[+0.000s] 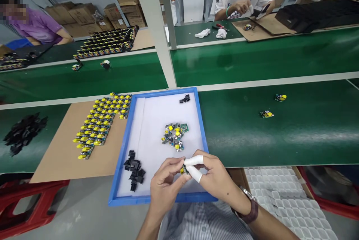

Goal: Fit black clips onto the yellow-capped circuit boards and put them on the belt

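Observation:
Between my two hands, over the near part of the blue-rimmed tray (202,127), is a small circuit board (184,169) with a yellow part on it. My left hand (167,182) pinches it from the left with thumb and fingers. From the right, my right hand (211,172) grips it with thumb and forefinger, both in white finger cots. Fingers hide most of the board. Just beyond lies a loose cluster of circuit boards (174,135) with yellow parts. Small black pieces (135,170) are heaped in the tray's near left, and a few black pieces (185,99) lie far right.
Left of the tray, rows of boards (97,124) stand on a cardboard sheet (58,154). Black pieces (24,131) are piled farther left. Two boards (266,114) lie on the green bench (238,135) at right. A metal post (157,26) rises behind the tray; two people work across.

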`<action>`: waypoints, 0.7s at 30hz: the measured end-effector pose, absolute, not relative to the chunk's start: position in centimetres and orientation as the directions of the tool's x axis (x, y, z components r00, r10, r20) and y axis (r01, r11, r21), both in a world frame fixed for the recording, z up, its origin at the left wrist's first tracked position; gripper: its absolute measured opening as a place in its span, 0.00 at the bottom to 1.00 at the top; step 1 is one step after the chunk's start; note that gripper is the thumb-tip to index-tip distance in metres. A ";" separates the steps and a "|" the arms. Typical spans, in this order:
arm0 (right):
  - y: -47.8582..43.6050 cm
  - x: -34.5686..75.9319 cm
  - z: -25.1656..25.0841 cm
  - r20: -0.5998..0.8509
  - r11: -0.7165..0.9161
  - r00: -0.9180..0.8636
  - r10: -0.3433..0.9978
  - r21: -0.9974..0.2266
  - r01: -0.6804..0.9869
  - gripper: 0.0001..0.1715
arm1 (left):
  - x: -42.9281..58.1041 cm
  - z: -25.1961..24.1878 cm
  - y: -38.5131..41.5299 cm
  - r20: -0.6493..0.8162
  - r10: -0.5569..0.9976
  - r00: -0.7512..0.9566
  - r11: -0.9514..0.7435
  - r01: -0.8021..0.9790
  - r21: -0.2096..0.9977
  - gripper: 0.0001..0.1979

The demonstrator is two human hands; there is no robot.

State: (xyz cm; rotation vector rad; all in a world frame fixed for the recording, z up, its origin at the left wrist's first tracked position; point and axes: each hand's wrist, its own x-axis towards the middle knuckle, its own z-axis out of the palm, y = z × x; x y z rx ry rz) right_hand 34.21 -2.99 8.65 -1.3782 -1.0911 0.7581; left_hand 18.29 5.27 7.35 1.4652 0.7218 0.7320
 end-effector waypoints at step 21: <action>-3.9 34.0 7.5 0.105 0.113 0.234 0.967 -0.993 -0.023 0.18 | 18.0 8.8 4.2 0.390 0.654 0.648 -0.646 0.211 0.733 0.32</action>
